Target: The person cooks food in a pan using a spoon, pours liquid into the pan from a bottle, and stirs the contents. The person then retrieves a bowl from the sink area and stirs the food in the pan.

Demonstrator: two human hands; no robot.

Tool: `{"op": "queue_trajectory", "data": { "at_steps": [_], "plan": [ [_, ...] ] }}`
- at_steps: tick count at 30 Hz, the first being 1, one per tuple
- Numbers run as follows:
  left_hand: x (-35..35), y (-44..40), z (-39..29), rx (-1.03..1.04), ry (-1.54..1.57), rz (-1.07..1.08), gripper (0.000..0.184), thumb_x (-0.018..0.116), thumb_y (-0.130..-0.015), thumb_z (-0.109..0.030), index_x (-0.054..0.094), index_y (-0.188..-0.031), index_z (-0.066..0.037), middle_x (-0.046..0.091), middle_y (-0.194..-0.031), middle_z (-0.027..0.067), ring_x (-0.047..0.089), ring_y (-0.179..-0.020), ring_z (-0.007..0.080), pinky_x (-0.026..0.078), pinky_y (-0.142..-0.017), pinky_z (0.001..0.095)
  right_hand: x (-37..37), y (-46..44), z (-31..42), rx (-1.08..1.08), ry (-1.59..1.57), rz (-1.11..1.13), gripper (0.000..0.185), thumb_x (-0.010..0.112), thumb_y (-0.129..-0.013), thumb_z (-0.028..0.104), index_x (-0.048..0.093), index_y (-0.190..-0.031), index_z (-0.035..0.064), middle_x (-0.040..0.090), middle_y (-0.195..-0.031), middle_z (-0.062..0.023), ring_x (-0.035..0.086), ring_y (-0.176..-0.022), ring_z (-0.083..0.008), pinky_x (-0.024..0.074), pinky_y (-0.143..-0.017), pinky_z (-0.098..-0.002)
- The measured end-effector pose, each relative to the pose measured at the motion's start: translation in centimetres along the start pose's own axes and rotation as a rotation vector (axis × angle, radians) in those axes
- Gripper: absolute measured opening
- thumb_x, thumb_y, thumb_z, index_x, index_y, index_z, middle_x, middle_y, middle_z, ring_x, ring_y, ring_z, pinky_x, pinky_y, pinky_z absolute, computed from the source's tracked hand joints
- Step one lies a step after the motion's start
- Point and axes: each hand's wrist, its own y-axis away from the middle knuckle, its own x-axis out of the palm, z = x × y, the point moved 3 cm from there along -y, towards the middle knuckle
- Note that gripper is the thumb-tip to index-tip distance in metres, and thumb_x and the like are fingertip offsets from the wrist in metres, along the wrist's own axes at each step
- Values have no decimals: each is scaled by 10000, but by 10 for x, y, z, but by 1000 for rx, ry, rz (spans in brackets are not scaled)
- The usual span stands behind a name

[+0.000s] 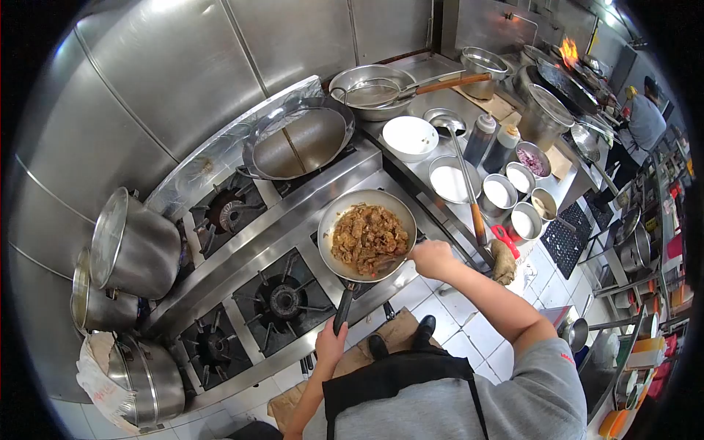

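Note:
A light-coloured frying pan (328, 248) rests over a burner near the front of the stove, its black handle pointing toward me. Browned, sauced pieces of food (369, 238) fill the middle of it. My left hand (331, 343) is closed around the pan's handle. At the pan's right rim, my right hand (433, 259) is closed on a thin metal utensil (396, 260). That utensil's tip reaches into the food; its exact kind is hard to make out.
Behind the pan sits a large wok (301, 143) of brown liquid. Lidded pots (143, 246) stand at left. On the right counter are a white bowl (409, 138), a ladle (469, 187), sauce bottles (480, 139) and red-handled scissors (506, 240). Another person (647, 121) works far right, near flames.

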Motion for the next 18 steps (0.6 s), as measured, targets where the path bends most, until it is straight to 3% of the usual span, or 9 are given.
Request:
{"op": "queue_trajectory", "data": {
  "at_steps": [5, 11, 18],
  "plan": [
    [2, -1, 2, 3, -10, 11, 421, 562, -848, -397, 570, -1075, -42, 637, -796, 208, 619, -782, 379, 465, -672, 435, 48, -22, 0, 48, 27, -22, 205, 535, -766, 132, 690, -868, 45, 666, -902, -174, 657, -854, -315, 529, -718, -417],
    [4, -1, 5, -14, -34, 8, 404, 557, -847, -395, 578, -1075, -63, 637, -802, 212, 608, -784, 399, 466, -681, 456, -26, 4, -24, 134, 67, -179, 193, 524, -770, 147, 700, -772, 66, 673, -821, -152, 668, -776, -307, 535, -669, -399],
    [6, 1, 5, 4, -14, -14, 401, 552, -847, -399, 576, -1076, -70, 636, -813, 219, 602, -792, 410, 465, -693, 467, 18, -32, -38, 160, 130, -173, 188, 548, -764, 141, 702, -836, 62, 673, -830, -141, 666, -810, -294, 536, -676, -384]
  ]
}}
